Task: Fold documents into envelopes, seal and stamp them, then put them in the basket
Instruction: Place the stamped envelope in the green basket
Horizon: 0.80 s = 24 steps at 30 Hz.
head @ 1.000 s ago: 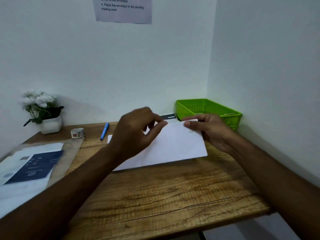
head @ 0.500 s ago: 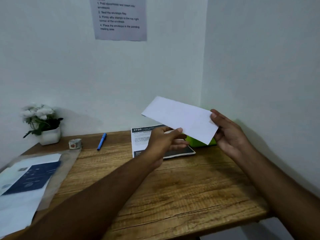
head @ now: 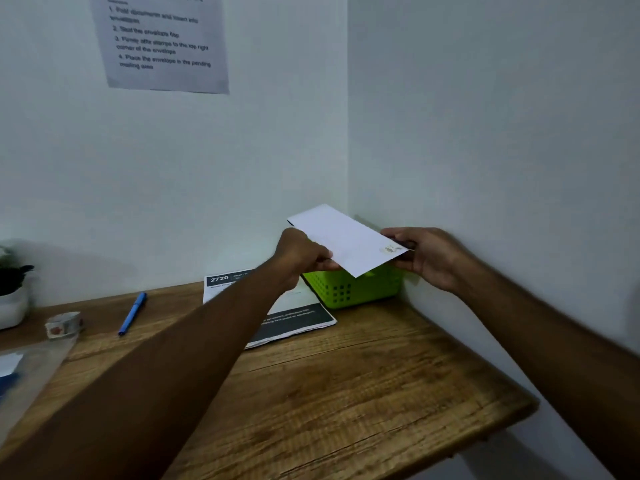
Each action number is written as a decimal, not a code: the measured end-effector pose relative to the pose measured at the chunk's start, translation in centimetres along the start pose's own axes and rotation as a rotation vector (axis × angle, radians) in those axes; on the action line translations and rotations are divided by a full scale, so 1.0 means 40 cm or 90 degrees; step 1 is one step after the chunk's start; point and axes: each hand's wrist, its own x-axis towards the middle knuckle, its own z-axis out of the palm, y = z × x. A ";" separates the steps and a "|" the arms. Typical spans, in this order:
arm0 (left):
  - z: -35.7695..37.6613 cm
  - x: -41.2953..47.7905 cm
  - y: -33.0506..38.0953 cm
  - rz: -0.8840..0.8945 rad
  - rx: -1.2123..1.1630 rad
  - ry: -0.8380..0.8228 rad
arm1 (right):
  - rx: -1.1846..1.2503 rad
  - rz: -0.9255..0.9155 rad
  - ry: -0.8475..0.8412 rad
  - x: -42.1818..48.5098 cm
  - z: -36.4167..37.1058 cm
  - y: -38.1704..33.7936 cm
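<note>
Hands [head: 301, 254] [head: 427, 256] pinching the envelope [head: 346, 239] ends, we should lower it level into the basket [head: 349, 289] below them, apparently stamped.

The envelope [head: 343, 237], a second ago flat on the table before the basket [head: 349, 289], is now raised just above the basket between the left hand [head: 301, 254] and right hand [head: 427, 256]. Its stamp [head: 389, 249] now shows.

Two forearms bare up to frame edges; left hand [head: 300, 257] and right hand [head: 430, 258] bare too.
</note>
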 end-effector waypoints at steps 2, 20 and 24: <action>0.001 0.024 0.000 -0.010 0.006 -0.004 | -0.060 0.002 0.006 0.013 0.001 -0.010; 0.044 0.179 -0.027 0.014 0.491 0.024 | -0.663 -0.085 0.071 0.124 0.063 0.081; 0.057 0.186 -0.036 0.052 0.574 0.067 | -0.766 -0.124 0.160 0.123 0.076 0.096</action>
